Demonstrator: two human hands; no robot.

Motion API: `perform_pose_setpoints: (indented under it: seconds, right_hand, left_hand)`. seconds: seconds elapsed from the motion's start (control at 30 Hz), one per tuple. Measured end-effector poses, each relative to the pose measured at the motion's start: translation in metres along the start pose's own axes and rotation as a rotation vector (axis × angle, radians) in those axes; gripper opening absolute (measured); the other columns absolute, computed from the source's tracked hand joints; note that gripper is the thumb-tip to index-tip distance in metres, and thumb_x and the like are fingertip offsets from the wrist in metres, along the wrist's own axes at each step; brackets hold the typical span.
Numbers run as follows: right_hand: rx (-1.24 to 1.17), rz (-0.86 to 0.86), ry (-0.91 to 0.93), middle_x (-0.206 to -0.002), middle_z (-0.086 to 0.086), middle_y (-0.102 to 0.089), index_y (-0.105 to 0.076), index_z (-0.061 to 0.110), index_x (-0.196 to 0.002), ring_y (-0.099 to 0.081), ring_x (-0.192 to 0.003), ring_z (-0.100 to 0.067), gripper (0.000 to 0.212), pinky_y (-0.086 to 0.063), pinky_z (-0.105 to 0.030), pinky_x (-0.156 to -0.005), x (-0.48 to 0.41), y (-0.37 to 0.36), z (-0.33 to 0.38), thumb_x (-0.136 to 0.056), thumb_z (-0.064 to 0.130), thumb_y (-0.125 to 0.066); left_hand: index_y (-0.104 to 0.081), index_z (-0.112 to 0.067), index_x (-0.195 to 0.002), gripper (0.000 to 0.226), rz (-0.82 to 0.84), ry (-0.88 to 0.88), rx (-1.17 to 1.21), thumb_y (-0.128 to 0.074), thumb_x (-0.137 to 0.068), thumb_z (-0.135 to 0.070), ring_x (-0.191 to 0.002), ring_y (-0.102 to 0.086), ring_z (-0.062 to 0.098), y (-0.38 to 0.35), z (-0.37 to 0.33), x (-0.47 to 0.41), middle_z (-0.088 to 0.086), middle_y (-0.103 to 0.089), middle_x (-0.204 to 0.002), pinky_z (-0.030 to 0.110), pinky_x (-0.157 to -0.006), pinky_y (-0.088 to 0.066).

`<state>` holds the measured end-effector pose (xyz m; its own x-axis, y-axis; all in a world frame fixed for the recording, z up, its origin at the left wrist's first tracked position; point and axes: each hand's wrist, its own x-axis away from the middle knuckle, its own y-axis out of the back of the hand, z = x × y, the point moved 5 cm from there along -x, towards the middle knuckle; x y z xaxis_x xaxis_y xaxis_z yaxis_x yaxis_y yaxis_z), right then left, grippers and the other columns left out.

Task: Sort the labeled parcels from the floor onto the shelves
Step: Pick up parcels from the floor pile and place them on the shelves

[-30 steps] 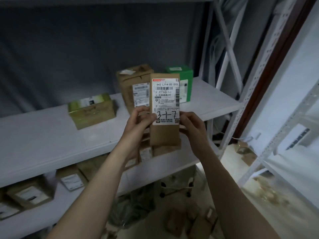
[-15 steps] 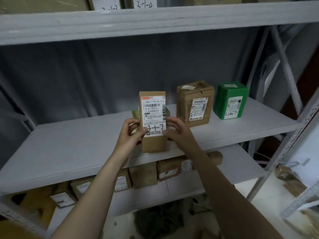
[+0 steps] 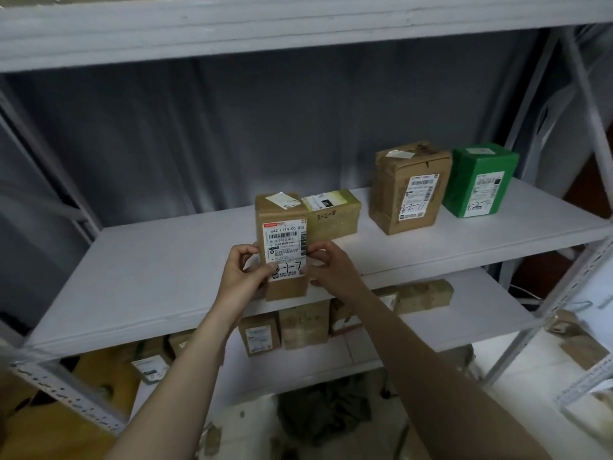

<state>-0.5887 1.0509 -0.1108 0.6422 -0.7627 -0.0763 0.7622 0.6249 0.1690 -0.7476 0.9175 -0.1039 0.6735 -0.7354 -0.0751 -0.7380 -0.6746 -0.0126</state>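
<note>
Head view: a tall brown parcel stands upright at the front edge of the middle shelf, its printed label facing the camera with "3-1-7" handwritten near the bottom. Whether its base rests on the board or sits just above it cannot be told. The left hand grasps the parcel's left edge with curled fingers, the thumb lying over the label's lower corner. The right hand pinches the right edge at the same height.

Just behind the parcel, to its right, lies a low olive box with handwriting on its front. Farther right on the same shelf, a taped brown carton and a green box stand side by side, close together, each with a white label facing out. All are closed, so their contents are hidden.

The lower shelf holds a row of small brown parcels, several labelled. The upper shelf spans the top. At the right, more cardboard parcels lie on the floor.
</note>
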Motion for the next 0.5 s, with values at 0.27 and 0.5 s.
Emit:
perform_pose_setpoints:
  seconds: [0.27,0.5]
  right_hand:
    - [0.05,-0.052,-0.008,-0.11,0.006,-0.072,-0.059,0.031,-0.098,-0.072,-0.107,-0.025,0.028,-0.059,-0.059,-0.092,-0.003,-0.037,-0.008,-0.089,0.01,-0.075]
    - [0.068,-0.066,-0.037,-0.117,-0.001,-0.073,-0.06,0.032,-0.098,-0.071,-0.109,-0.026,0.023,-0.058,-0.057,-0.093,-0.007,-0.044,-0.008,-0.09,0.017,-0.075]
  left_hand:
    - [-0.052,-0.025,-0.111,0.039,-0.062,-0.002,-0.008,-0.079,-0.087,-0.008,-0.102,-0.071,0.021,0.031,0.018,-0.001,-0.001,-0.066,-0.126,0.023,-0.062,-0.059]
    - [-0.054,-0.021,-0.118,0.037,-0.036,0.021,-0.014,-0.077,-0.09,-0.013,-0.093,-0.072,0.001,0.04,0.02,-0.002,-0.007,-0.067,-0.124,0.025,-0.068,-0.062]
